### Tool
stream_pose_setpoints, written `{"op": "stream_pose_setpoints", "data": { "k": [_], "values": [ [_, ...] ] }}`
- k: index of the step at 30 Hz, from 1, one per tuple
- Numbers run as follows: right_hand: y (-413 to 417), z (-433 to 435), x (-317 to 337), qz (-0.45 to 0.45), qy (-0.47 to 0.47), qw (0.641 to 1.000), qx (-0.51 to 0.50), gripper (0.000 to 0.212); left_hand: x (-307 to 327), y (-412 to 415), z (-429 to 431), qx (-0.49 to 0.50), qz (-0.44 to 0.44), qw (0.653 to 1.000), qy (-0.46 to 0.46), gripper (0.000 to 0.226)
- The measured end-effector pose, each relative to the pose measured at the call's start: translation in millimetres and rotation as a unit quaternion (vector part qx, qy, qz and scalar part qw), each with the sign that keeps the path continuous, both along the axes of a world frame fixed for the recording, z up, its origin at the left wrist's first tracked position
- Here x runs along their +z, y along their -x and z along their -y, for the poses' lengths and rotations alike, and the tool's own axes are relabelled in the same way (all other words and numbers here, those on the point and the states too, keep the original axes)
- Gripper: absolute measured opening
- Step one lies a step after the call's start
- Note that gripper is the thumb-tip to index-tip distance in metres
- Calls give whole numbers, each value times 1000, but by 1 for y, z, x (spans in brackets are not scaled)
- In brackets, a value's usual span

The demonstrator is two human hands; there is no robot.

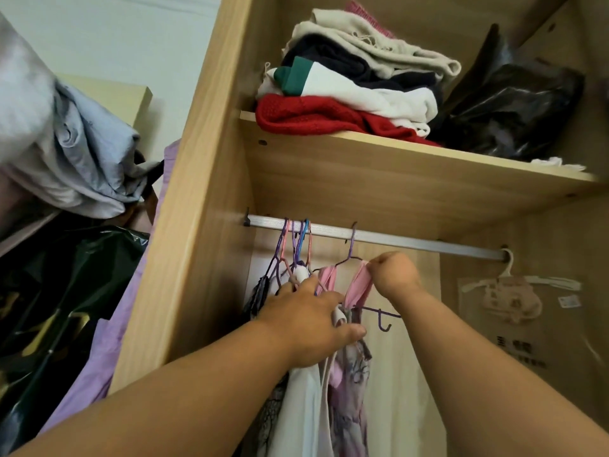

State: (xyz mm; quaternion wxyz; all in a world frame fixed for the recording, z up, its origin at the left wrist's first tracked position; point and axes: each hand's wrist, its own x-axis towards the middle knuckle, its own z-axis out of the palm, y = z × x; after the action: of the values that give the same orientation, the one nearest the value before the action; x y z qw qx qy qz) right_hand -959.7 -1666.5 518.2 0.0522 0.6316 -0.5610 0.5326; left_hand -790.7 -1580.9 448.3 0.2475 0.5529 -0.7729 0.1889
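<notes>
Inside a wooden wardrobe, a purple wire hanger hangs on the silver rail. It carries a pink-strapped, floral garment. My right hand pinches the right pink strap at the hanger's shoulder. Lower left, my left hand grips the garment with fingers curled among the clothes next to the left strap. Several other hangers with clothes crowd the rail's left end.
The shelf above holds a stack of folded clothes and a black plastic bag. A white hanger with a packaged item hangs at the rail's right end. Outside on the left are piled grey clothes and a dark bag.
</notes>
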Motion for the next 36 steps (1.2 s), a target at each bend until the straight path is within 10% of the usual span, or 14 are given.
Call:
{"op": "stream_pose_setpoints", "data": {
  "k": [22,29,36],
  "values": [
    [132,-265,-125,-21,121,991,-52,18,-34,60,-42,-252,-87,957,114,66],
    [164,-370,-188,-14,18,994,-106,20,-111,110,-67,-311,-112,944,-4,22],
    [192,-473,-249,-26,-112,966,-233,24,-188,174,-133,-504,-151,834,-168,16]
  ]
}}
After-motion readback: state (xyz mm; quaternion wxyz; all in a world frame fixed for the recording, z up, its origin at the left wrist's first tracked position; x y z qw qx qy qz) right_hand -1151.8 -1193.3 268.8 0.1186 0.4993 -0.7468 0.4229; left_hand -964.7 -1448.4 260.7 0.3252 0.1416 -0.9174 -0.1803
